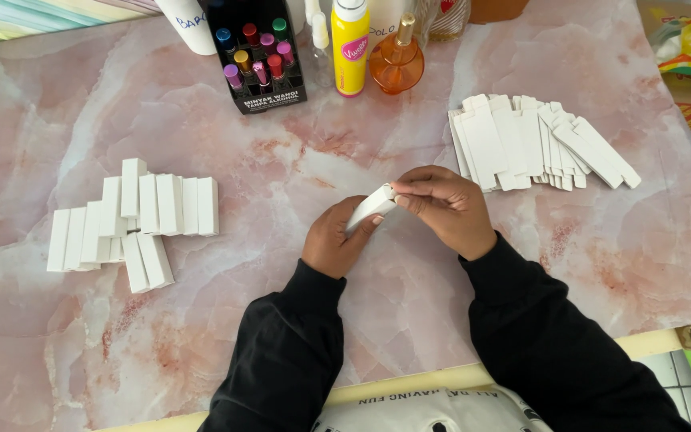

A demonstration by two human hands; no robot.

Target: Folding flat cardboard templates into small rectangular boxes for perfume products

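A small white cardboard box [371, 208], slim and long with matte, smooth faces, sits between both hands above the middle of the table, tilted so its upper end points up and to the right. The left hand [334, 240] cups its lower part from beneath, fingers curled around the narrow body and pressed against the card. The right hand [444, 204] meets the box at its upper end, thumb and fingertips pinched together on the flap there. Both forearms wear black sleeves [521, 320] of soft knit cloth.

The table [617, 256] carries a glossy covering printed like pink and white marble, veined with rusty red.

To the left lies a group of folded boxes [133, 220], the same white card made up into squared, blocky sticks, laid side by side in loose rows with a few crosswise. To the right, well apart from the hands, lies a fanned stack of flat blanks [533, 142], thin unfolded card strips with notched tabs, overlapping like shingles.

At the far edge stands a black display carton [257, 56] holding small vials with shiny metallic caps in several colours. Just beside it stand a tall yellow spray can [350, 48] with a white cap and a round orange glass bottle [397, 60] with a gold neck
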